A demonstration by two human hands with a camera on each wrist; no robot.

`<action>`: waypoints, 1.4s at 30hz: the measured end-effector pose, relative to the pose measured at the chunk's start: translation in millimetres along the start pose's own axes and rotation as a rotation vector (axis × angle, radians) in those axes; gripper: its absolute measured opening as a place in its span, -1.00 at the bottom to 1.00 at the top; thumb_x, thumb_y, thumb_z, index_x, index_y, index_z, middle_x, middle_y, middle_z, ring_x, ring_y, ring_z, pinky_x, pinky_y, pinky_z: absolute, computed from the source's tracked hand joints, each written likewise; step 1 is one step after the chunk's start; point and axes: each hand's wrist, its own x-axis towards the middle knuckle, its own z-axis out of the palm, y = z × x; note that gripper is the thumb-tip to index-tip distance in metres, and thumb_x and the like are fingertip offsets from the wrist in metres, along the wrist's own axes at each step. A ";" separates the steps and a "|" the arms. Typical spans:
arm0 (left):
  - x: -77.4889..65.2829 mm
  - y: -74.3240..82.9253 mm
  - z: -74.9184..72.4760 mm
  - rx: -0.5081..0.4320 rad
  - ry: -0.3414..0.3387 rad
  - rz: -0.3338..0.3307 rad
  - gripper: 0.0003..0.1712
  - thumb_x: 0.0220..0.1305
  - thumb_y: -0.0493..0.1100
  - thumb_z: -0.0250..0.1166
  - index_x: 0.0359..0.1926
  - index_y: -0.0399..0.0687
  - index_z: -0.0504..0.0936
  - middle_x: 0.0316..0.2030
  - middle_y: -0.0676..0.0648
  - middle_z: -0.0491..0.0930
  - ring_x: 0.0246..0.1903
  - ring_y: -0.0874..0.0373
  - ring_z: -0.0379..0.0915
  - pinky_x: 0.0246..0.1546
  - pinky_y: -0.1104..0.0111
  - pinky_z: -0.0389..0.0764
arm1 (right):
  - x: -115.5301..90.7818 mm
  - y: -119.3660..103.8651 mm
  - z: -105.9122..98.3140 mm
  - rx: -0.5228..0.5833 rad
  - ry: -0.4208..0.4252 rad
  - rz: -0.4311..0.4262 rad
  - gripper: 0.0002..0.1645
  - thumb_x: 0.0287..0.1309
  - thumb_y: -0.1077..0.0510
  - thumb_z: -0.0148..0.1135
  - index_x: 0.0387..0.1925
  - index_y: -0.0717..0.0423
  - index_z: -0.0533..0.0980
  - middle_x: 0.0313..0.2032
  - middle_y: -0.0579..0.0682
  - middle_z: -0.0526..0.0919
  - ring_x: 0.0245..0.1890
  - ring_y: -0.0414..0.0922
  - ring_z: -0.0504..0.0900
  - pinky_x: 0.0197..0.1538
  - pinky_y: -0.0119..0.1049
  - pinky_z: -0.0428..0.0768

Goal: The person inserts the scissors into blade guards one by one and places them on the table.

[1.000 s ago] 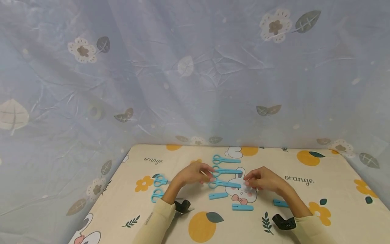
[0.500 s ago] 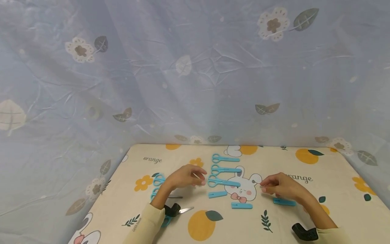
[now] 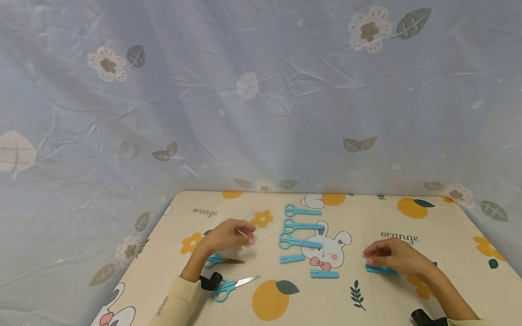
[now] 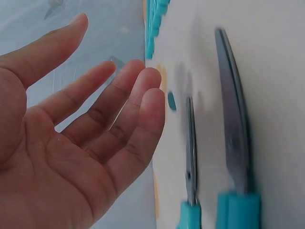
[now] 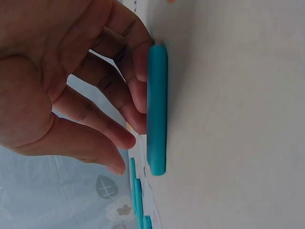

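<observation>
My left hand (image 3: 226,235) hovers over the left side of the table with its fingers loosely bent and holding nothing. Under and beside it lie uncapped blue-handled scissors: one pair (image 3: 218,259) partly covered by the wrist, another pair (image 3: 229,285) nearer the front edge. Their bare blades show in the left wrist view, where the nearer scissors (image 4: 233,119) stand out. My right hand (image 3: 401,258) is at a loose blue scissors cap (image 3: 381,270). In the right wrist view its relaxed fingers are right beside that cap (image 5: 157,114); whether they touch it I cannot tell.
Three capped blue scissors (image 3: 302,226) lie in a column at mid-table. Below them are two more loose caps, one (image 3: 292,259) at left and one (image 3: 324,274) at right. A patterned cloth (image 3: 461,290) covers the table; a pale curtain (image 3: 261,136) hangs behind.
Both hands have drawn apart from the lowest capped scissors. The left hand moved left over the uncapped scissors; the right hand moved right and down to the loose cap.
</observation>
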 end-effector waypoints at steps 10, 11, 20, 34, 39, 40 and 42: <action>-16.4 -21.6 -23.0 -0.017 0.059 -0.013 -0.49 0.49 -0.22 0.37 0.35 -0.37 0.59 0.09 -0.28 0.74 0.01 -0.04 0.72 0.04 0.02 0.81 | -9.1 6.5 -4.8 0.019 -0.011 0.042 -0.60 0.37 -0.01 0.48 0.07 0.17 0.74 -0.06 -0.05 0.80 -0.19 -0.29 0.61 -0.12 -0.47 0.61; -18.0 -22.7 -24.5 -0.011 0.067 -0.015 -0.49 0.49 -0.21 0.37 0.35 -0.37 0.59 0.08 -0.27 0.75 0.03 -0.06 0.71 0.04 0.06 0.81 | -10.1 7.5 -5.2 0.014 -0.011 0.038 -0.60 0.37 -0.01 0.47 0.07 0.17 0.74 -0.07 -0.06 0.80 -0.20 -0.30 0.61 -0.12 -0.47 0.61; -28.9 -34.7 -35.6 0.049 0.113 -0.031 -0.49 0.48 -0.11 0.42 0.31 -0.32 0.63 0.01 -0.17 0.78 0.10 -0.08 0.68 0.01 0.33 0.69 | -20.8 17.5 -6.2 -0.014 0.017 -0.024 -0.63 0.36 0.03 0.47 0.06 0.17 0.75 -0.12 -0.07 0.81 -0.26 -0.42 0.60 -0.17 -0.46 0.64; -44.4 -49.5 -50.0 0.078 0.229 -0.054 -0.54 0.47 -0.18 0.40 0.28 -0.30 0.66 0.14 -0.26 0.73 0.14 -0.12 0.66 0.05 0.35 0.69 | -31.4 29.9 -4.0 -0.048 0.079 -0.096 -0.62 0.34 0.04 0.49 0.09 0.14 0.75 -0.12 -0.07 0.84 -0.25 -0.47 0.64 -0.19 -0.44 0.70; -45.3 -51.3 -52.2 0.080 0.281 -0.077 -0.48 0.47 -0.16 0.42 0.35 -0.27 0.62 0.31 -0.30 0.64 0.32 -0.32 0.57 0.23 0.05 0.73 | -32.1 29.6 -2.6 -0.076 0.119 -0.052 -0.56 0.30 0.03 0.53 0.14 0.13 0.73 -0.01 0.01 0.84 -0.23 -0.48 0.61 -0.17 -0.45 0.69; -45.4 -51.5 -52.5 0.075 0.287 -0.092 -0.46 0.46 -0.16 0.42 0.37 -0.25 0.61 0.36 -0.30 0.60 0.36 -0.35 0.53 0.27 -0.01 0.71 | -32.3 29.1 -2.1 -0.083 0.130 -0.043 -0.55 0.29 0.03 0.54 0.14 0.12 0.73 0.00 0.01 0.84 -0.23 -0.48 0.60 -0.17 -0.46 0.69; -45.6 -51.9 -52.8 0.068 0.297 -0.123 -0.43 0.45 -0.14 0.44 0.40 -0.21 0.60 0.41 -0.30 0.55 0.41 -0.40 0.46 0.32 -0.10 0.66 | -32.8 28.4 -0.9 -0.101 0.153 -0.038 -0.55 0.26 0.04 0.56 0.14 0.10 0.74 0.00 0.00 0.84 -0.23 -0.48 0.57 -0.16 -0.46 0.69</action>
